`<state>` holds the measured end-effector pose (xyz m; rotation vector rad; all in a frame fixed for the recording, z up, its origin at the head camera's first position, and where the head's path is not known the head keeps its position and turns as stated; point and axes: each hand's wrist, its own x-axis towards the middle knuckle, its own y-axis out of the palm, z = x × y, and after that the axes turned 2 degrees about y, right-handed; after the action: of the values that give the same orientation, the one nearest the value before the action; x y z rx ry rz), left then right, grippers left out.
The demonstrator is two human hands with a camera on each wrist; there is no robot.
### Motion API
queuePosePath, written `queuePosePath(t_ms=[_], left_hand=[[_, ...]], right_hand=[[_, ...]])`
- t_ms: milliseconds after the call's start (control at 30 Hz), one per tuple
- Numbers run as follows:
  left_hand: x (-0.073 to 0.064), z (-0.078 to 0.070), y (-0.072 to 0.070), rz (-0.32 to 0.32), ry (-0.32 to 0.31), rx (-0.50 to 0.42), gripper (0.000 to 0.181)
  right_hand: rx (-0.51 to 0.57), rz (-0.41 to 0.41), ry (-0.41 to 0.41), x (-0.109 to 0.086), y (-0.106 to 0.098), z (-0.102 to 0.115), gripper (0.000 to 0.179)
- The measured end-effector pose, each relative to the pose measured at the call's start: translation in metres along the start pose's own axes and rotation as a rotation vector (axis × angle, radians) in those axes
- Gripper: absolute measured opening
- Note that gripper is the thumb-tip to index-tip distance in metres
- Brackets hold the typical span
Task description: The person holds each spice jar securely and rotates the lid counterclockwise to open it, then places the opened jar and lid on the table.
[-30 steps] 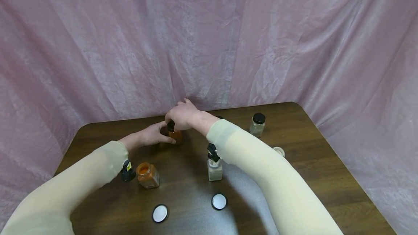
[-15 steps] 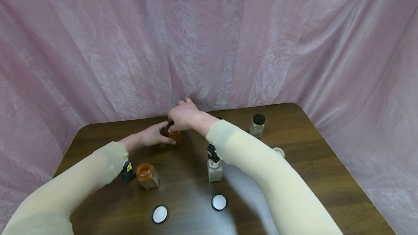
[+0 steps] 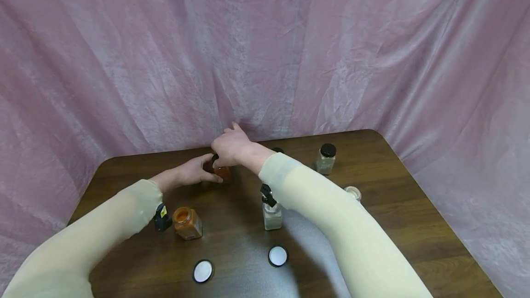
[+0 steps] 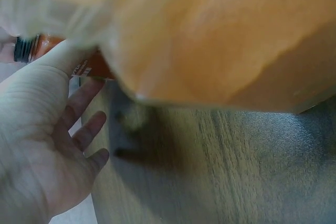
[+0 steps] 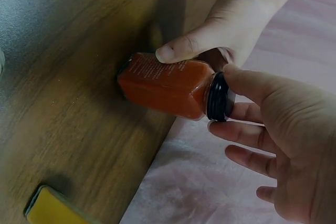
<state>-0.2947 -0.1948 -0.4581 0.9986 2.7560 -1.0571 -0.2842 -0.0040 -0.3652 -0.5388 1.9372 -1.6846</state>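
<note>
At the back of the table, a square glass jar (image 5: 168, 87) of red-orange powder stands upright. My left hand (image 3: 190, 172) holds its body, thumb along the printed side. My right hand (image 3: 233, 148) pinches its black screw lid (image 5: 218, 98) between thumb and fingers; the lid sits on the jar's neck. Near my left wrist is a lidless jar (image 3: 188, 224) of orange powder. An orange surface (image 4: 210, 40) fills much of the left wrist view, hiding part of the held jar.
Two loose lids (image 3: 203, 271) lie white side up at the front. An uncapped jar of pale powder (image 3: 272, 217) stands under my right forearm. Further right are a black-lidded jar (image 3: 326, 159) and an open jar (image 3: 353, 192). A yellow item (image 5: 58, 208) shows in the right wrist view.
My right thumb and fingers have shifted slightly around the black lid. My left hand and the jar have stayed in place.
</note>
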Motion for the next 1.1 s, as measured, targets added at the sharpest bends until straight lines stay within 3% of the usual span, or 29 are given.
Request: queuePosePath(t_ms=[300,533,767,967,1100], left_hand=[[-0.0004,0.0014,-0.0011,0.003,0.005,0.027,0.081],[-0.0011,0.0006,-0.0008,0.003,-0.014,0.023,0.079],[-0.0019,0.0013,-0.0002,0.021,0.014,0.004,0.071],[-0.0022,0.0014,-0.0006,0.032,0.02,-0.009,0.069],[-0.0027,0.0013,-0.001,0.011,0.0,0.007,0.075]], right_hand=[[0.007,0.033,-0.031,-0.0031,-0.0039,-0.0004,0.029],[0.021,0.055,-0.056,-0.0049,-0.0059,-0.0004,0.035],[0.063,0.07,-0.078,-0.0067,-0.0071,0.0005,0.045],[0.069,0.055,-0.082,-0.0068,-0.0062,0.0013,0.04],[0.035,0.013,-0.038,-0.0044,-0.0052,0.0018,0.04]])
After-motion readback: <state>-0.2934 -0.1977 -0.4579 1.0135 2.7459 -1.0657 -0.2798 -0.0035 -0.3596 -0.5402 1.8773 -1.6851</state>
